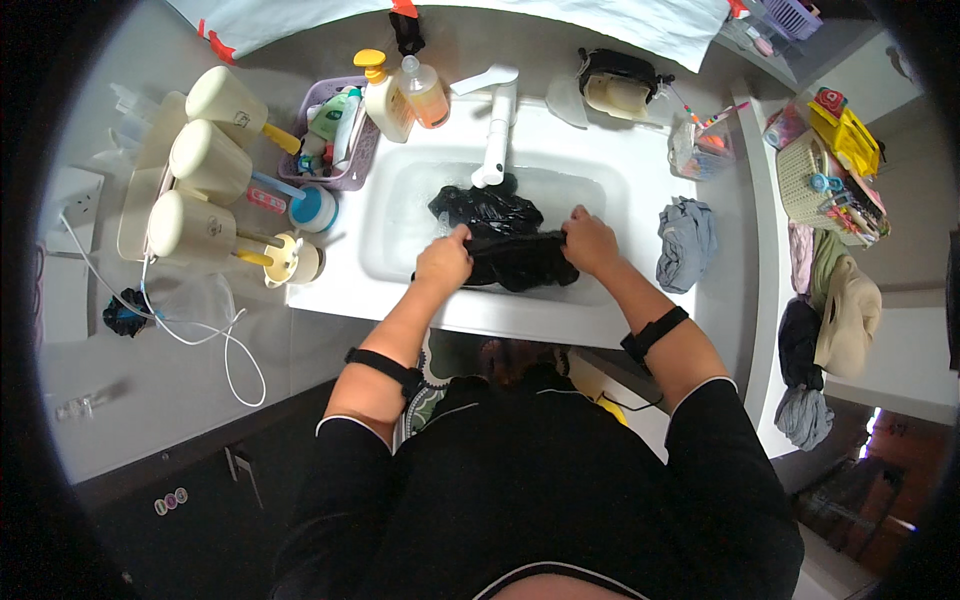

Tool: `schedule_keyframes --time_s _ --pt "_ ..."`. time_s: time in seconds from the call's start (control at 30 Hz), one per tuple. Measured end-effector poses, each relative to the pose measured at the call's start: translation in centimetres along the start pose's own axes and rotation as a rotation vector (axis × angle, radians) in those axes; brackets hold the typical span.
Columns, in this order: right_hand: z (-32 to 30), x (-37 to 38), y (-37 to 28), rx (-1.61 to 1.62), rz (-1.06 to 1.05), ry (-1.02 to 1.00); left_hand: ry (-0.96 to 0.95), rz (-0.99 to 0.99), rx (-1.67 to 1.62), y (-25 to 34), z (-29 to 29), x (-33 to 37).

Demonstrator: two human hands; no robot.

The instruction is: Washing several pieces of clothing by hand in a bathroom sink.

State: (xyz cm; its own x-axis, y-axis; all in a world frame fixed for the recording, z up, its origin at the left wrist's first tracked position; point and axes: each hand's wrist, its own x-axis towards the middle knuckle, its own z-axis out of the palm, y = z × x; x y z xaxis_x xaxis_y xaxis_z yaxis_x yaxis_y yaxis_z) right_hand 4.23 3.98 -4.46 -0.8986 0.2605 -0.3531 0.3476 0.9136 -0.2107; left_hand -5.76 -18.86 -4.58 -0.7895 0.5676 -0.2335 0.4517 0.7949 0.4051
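A wet black cloth garment (520, 262) is stretched between my two hands over the near side of a white sink (375, 225). My left hand (445, 262) grips its left end with the fingers closed. At the other end, my right hand (590, 241) pinches the top edge. The garment's lower part hangs into the water. Behind it, more shiny black wet fabric (485, 210) lies in the basin under the white faucet (497, 130); whether it belongs to the same piece, I cannot tell.
A yellow-topped pump bottle (385, 100), an orange liquid bottle (425, 95) and a purple basket (350, 178) stand behind the sink's left side. Cream wall-mounted cups (205, 160) hang at left. Folded grey cloth (686, 243) lies on the right ledge, beyond it a woven basket (815, 190).
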Motion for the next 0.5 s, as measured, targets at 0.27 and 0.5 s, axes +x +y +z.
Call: schedule_keyframes --time_s 0.27,0.5 --pt "-12.1 -2.6 -3.4 0.294 -0.085 0.418 0.252 0.111 -0.305 2.6 -10.5 0.5" --pt "-19.3 -4.5 -4.7 0.612 -0.168 0.776 0.383 0.251 -0.391 5.7 -19.0 -0.3"
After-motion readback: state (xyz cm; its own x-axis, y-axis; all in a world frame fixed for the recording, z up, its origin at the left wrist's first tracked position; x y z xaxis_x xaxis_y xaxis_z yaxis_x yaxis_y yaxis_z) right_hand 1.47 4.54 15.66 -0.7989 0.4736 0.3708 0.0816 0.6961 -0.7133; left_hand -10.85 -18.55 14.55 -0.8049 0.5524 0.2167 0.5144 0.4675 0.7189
